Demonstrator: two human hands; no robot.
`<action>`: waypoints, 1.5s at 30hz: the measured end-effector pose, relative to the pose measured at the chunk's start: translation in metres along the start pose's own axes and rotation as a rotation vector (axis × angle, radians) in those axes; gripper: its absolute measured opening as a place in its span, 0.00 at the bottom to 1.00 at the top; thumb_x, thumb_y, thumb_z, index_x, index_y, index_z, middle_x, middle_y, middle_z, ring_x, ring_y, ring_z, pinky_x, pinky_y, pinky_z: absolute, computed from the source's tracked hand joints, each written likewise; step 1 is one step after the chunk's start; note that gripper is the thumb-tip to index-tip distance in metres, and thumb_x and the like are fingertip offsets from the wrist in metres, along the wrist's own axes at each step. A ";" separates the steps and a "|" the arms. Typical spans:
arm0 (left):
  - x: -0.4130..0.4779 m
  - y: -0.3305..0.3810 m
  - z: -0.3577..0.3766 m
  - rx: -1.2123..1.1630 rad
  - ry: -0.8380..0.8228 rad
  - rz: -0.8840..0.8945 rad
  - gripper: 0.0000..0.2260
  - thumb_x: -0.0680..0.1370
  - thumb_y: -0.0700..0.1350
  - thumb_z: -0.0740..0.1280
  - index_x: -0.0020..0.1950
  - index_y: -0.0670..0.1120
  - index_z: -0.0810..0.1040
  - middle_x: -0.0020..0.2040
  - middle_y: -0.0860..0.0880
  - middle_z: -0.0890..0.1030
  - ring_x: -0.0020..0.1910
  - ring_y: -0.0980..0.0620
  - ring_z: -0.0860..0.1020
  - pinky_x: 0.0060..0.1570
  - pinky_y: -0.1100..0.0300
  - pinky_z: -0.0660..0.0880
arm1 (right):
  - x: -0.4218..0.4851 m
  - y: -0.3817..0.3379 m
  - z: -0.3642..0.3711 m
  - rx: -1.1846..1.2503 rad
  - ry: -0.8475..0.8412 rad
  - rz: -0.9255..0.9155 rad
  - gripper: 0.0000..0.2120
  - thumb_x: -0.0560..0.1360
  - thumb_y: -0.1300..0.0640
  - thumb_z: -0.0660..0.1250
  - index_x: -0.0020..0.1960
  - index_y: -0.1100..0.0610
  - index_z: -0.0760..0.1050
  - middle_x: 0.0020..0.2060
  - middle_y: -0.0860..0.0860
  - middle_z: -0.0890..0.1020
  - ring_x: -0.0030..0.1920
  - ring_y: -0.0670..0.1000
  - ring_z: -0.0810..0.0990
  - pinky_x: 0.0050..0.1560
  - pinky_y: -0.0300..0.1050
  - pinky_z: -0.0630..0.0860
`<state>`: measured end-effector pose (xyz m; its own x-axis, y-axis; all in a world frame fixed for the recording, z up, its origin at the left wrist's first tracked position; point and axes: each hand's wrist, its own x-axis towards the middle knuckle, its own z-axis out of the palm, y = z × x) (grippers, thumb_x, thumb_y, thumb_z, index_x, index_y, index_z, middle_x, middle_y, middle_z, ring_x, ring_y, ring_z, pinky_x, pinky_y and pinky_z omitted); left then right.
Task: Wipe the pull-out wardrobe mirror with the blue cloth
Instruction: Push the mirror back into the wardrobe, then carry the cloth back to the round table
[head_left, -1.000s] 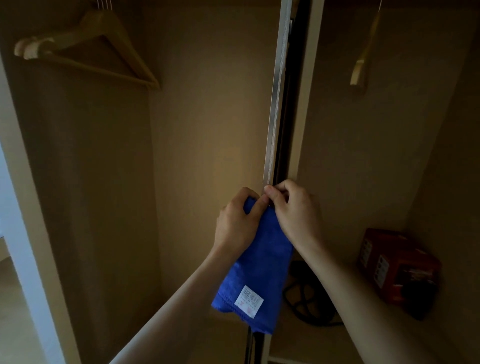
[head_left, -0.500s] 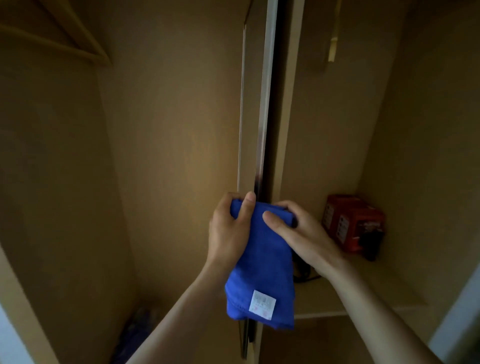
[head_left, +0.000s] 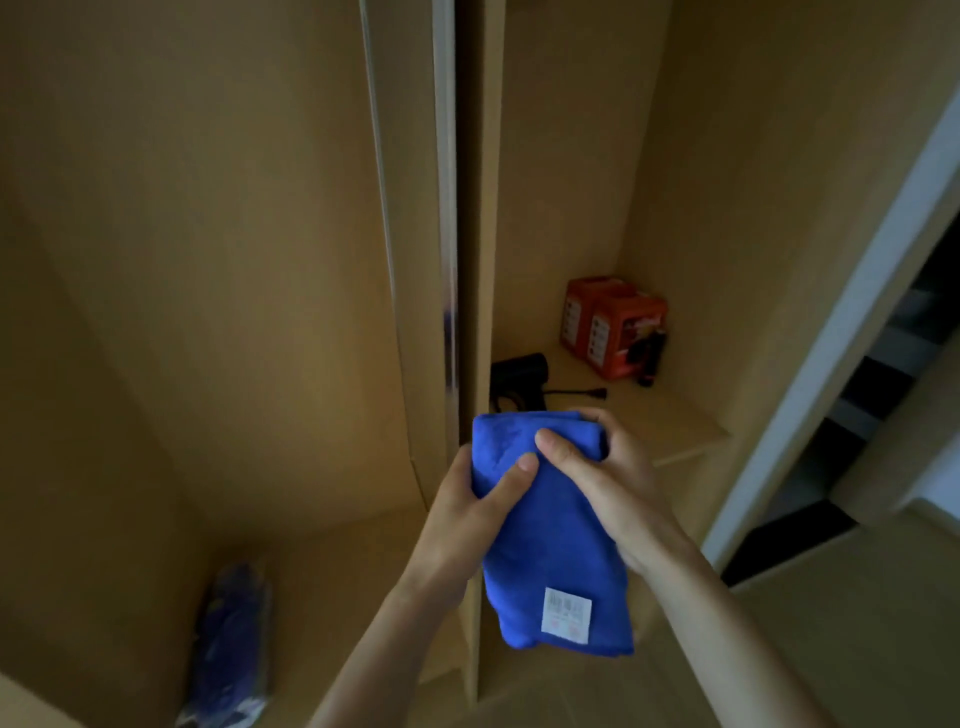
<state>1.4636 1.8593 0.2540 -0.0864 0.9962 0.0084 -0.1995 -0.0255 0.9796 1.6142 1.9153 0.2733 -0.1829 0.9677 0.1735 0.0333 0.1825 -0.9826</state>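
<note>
A folded blue cloth (head_left: 550, 545) with a white label hangs in front of the wardrobe's middle divider. My left hand (head_left: 467, 525) grips its left side, thumb across the front. My right hand (head_left: 608, 478) grips its top right corner, fingers curled over the fold. The pull-out mirror (head_left: 447, 208) shows only as a thin silvery edge running up the divider, just above and left of the cloth. Its face is hidden edge-on.
Orange boxes (head_left: 613, 325), a black flashlight (head_left: 652, 358) and a black corded appliance (head_left: 519, 379) sit on the right shelf. A bluish plastic-wrapped bundle (head_left: 234, 639) lies on the left compartment's floor. A white door frame (head_left: 841, 332) stands at the right.
The view has tilted downward, hangers leaving the frame. Both hands moved off the mirror's edge and lowered with the cloth; my right hand now grips the cloth's top corner.
</note>
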 end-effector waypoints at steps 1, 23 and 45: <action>-0.003 -0.006 0.002 -0.006 -0.029 -0.028 0.23 0.73 0.61 0.76 0.64 0.54 0.79 0.58 0.52 0.86 0.58 0.53 0.84 0.51 0.63 0.81 | -0.005 0.004 -0.004 0.004 0.029 0.019 0.18 0.64 0.37 0.75 0.51 0.41 0.78 0.47 0.43 0.86 0.49 0.44 0.85 0.51 0.48 0.80; -0.038 -0.120 0.230 0.129 -0.418 -0.278 0.21 0.73 0.62 0.76 0.61 0.54 0.79 0.57 0.50 0.86 0.58 0.50 0.84 0.61 0.45 0.79 | -0.169 0.062 -0.233 -0.135 0.441 0.292 0.06 0.78 0.47 0.68 0.53 0.46 0.78 0.46 0.44 0.85 0.47 0.40 0.83 0.44 0.31 0.77; -0.200 -0.181 0.507 0.213 -1.358 -0.459 0.25 0.69 0.60 0.79 0.62 0.56 0.77 0.53 0.59 0.86 0.50 0.57 0.86 0.42 0.64 0.81 | -0.443 0.030 -0.364 -0.062 1.498 0.356 0.09 0.77 0.44 0.68 0.53 0.47 0.80 0.44 0.46 0.87 0.42 0.47 0.86 0.38 0.37 0.80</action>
<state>2.0117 1.7063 0.1768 0.9428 0.2243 -0.2468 0.2023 0.2037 0.9579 2.0542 1.5559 0.1912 0.9643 0.2360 -0.1200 -0.0941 -0.1180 -0.9885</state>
